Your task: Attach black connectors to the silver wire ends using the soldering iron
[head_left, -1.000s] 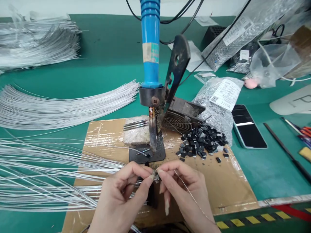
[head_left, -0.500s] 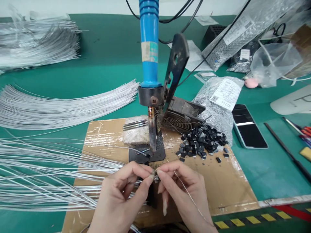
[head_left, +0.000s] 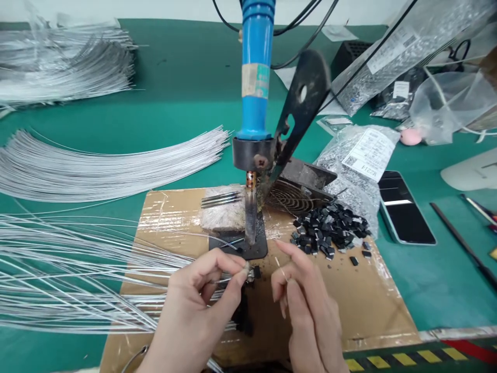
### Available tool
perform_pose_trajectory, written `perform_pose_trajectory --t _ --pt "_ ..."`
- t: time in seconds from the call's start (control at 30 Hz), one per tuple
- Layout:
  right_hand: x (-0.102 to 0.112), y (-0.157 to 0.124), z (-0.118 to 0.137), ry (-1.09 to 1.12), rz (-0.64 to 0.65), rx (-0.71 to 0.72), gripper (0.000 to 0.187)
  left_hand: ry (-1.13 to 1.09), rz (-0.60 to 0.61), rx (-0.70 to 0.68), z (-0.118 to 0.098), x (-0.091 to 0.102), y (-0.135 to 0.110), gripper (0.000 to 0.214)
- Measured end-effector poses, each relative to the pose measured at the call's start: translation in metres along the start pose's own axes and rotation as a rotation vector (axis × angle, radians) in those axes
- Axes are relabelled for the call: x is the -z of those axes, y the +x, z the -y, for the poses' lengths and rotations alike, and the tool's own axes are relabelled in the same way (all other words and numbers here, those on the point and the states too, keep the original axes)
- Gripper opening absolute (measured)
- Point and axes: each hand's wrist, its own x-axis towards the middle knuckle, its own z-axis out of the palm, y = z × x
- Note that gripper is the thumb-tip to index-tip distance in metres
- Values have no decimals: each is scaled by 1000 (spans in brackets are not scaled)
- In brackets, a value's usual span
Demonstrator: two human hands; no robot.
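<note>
My left hand (head_left: 205,300) pinches thumb and forefinger together at the centre of the cardboard; whatever sits between the tips is too small to make out. Just beyond those tips shows a small black piece with a metal part (head_left: 252,273). To the right, apart from it, my right hand (head_left: 306,305) holds a thin silvery wire (head_left: 280,267) between thumb and fingers, its end pointing up and left. Above both hands stands a blue-handled soldering iron (head_left: 256,103), tip down, in a black bracket (head_left: 303,103). Its tip hangs over a dark plate (head_left: 258,251).
Loose wires (head_left: 77,259) spread in from the left, and a neat wire bundle (head_left: 116,171) lies behind them. Black chips (head_left: 334,228) are heaped right of a round-grilled fan (head_left: 291,197). Farther right lie a bubble-wrap bag (head_left: 349,155) and a phone (head_left: 406,207). Cardboard (head_left: 368,300) covers the work area.
My right hand has drawn away to the right from the left fingertips, and its forefinger has lifted. The wire end now shows above its fingers. The camera has shifted slightly left.
</note>
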Motion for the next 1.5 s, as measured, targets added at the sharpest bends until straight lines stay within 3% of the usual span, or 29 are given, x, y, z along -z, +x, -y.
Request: perform_pose_trajectory --t 0.13,0.27,0.4,0.57,0.8,1.5 --pt "-2 1 10 -64 -63 -47 17 26 -20 -17 -3 -1 3 10" --pt "2 8 6 -49 -23 34 31 89 47 -90 -1 6 9 9" --pt "3 15 1 141 11 117 28 142 100 -133 1 11 15 12" --pt "0 18 9 306 34 21 24 133 78 -153 -5 7 19 10" --pt "-1 19 17 348 62 -111 25 93 38 -172 -18 3 21 9" --pt "-3 22 18 390 18 -116 24 91 23 -191 -21 2 24 10"
